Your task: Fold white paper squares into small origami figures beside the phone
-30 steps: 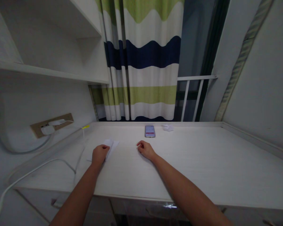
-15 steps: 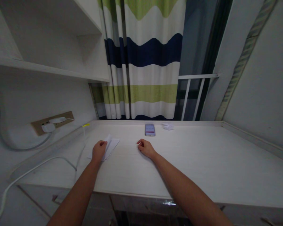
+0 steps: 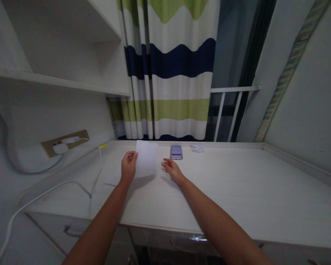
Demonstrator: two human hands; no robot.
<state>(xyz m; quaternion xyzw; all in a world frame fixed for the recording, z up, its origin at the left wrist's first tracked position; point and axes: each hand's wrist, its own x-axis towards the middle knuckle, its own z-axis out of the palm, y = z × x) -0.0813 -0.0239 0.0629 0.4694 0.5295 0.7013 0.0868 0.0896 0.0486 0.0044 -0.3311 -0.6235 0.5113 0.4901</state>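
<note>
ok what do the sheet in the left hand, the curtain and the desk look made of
Sheet: matte white paper, judging by its thin, crisp edges. Curtain: probably cloth, dull, hanging in soft folds. Desk: perhaps board with a pale, smooth laminate or paint; faint grain lines show, but the core is hidden.

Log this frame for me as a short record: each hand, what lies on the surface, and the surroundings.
Left hand: pinching a white sheet by its left edge, the sheet raised off the desk
Right hand: beside the sheet, apart from it, fingers curled; whether it holds anything is too small to tell
On desk: phone, screen lit; crumpled white piece right of it; more paper left of the left hand
Behind: striped curtain, white railing
Left wall: plugs in a socket panel
</note>
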